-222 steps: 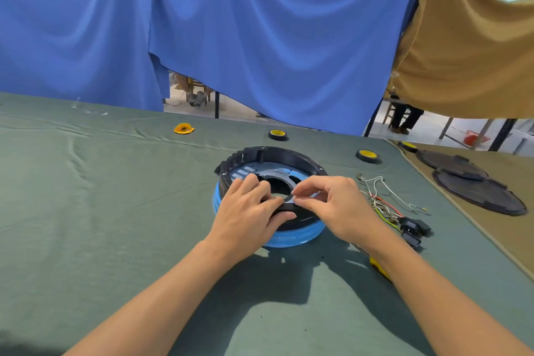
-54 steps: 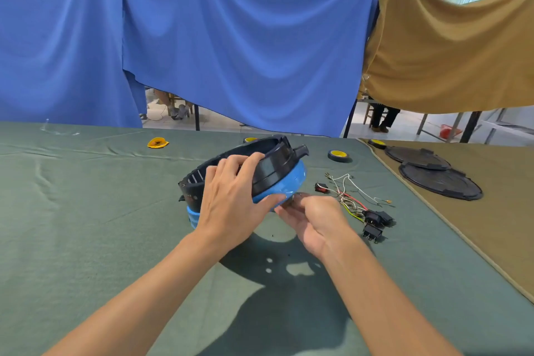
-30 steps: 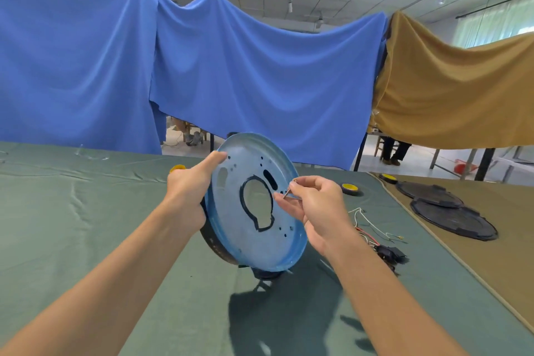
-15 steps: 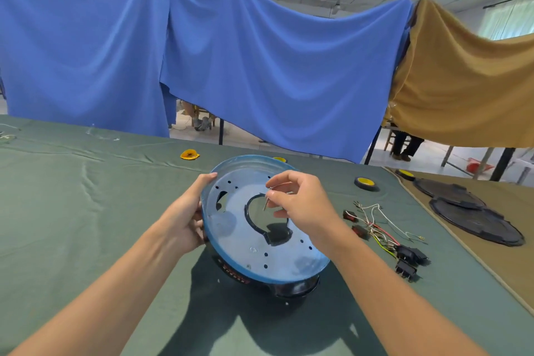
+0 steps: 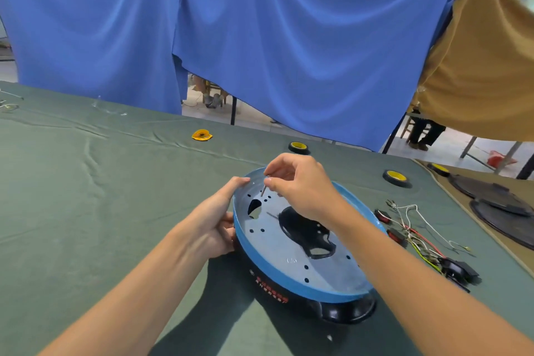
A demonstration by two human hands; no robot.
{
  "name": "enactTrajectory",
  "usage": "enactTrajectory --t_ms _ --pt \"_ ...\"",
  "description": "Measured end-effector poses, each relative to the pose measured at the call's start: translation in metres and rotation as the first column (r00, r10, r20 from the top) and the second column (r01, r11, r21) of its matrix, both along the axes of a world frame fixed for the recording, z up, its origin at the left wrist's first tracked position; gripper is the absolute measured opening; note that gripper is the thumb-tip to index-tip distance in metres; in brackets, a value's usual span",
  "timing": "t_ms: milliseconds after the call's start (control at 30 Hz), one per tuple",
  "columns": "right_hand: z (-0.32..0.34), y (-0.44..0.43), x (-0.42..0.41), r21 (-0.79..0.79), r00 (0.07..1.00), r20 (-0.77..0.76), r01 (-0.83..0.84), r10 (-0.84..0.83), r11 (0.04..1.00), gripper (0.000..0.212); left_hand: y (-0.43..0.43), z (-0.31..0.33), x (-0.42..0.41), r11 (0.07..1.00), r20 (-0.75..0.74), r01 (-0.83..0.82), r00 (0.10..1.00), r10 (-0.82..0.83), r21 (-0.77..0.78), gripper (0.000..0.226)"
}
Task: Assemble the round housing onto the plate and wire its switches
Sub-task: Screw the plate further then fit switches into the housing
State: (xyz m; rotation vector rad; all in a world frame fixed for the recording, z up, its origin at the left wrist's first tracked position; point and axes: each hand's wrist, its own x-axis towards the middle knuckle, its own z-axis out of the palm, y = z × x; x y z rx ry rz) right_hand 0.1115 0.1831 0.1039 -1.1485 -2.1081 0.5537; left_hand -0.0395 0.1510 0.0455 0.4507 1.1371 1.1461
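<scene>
The blue round plate (image 5: 277, 243) lies face up on top of the black round housing (image 5: 344, 309), both turned over on the green table. My left hand (image 5: 215, 225) grips the plate's left rim. My right hand (image 5: 297, 185) hovers over the plate's far left part and pinches a small metal screw (image 5: 263, 190), tip down, just above a hole. A bundle of wires with black and red switches (image 5: 416, 240) lies on the table to the right.
Yellow-and-black wheels (image 5: 299, 147) (image 5: 396, 178) and a yellow piece (image 5: 201, 135) lie toward the table's far side. Black round covers (image 5: 502, 208) rest on the brown cloth at right. Blue and brown drapes hang behind.
The flipped assembly has come down from upright to flat on the table. My right hand has carried the screw to the plate's far left holes.
</scene>
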Motion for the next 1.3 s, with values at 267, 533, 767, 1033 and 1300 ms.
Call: enactTrajectory --t_ms 267,533,767,1033,1300 --pt "-0.013 0.024 -0.01 0.073 0.996 0.091 -0.027 0.02 0.997 0.008 0.008 -0.017 -0.001 0.984 -0.024 0.111 0.994 -0.108 0.14 0.069" --pt "-0.015 0.03 -0.014 0.128 0.988 0.147 -0.074 0.055 0.989 0.005 0.009 -0.018 -0.003 0.977 -0.039 0.136 0.991 -0.131 0.163 0.065" --pt "-0.015 0.026 -0.012 0.165 0.977 0.196 -0.113 0.08 0.98 0.007 0.009 -0.021 -0.003 0.978 -0.033 0.126 0.992 -0.122 0.169 0.065" --pt "-0.01 0.025 -0.014 0.206 0.946 0.297 -0.197 0.13 0.959 0.018 0.01 -0.024 -0.002 0.973 -0.034 0.117 0.993 -0.112 0.197 0.075" --pt "-0.012 0.028 -0.019 0.174 0.901 0.413 -0.22 0.132 0.96 0.014 0.011 -0.022 0.0 0.982 -0.006 0.096 0.995 -0.096 0.161 0.064"
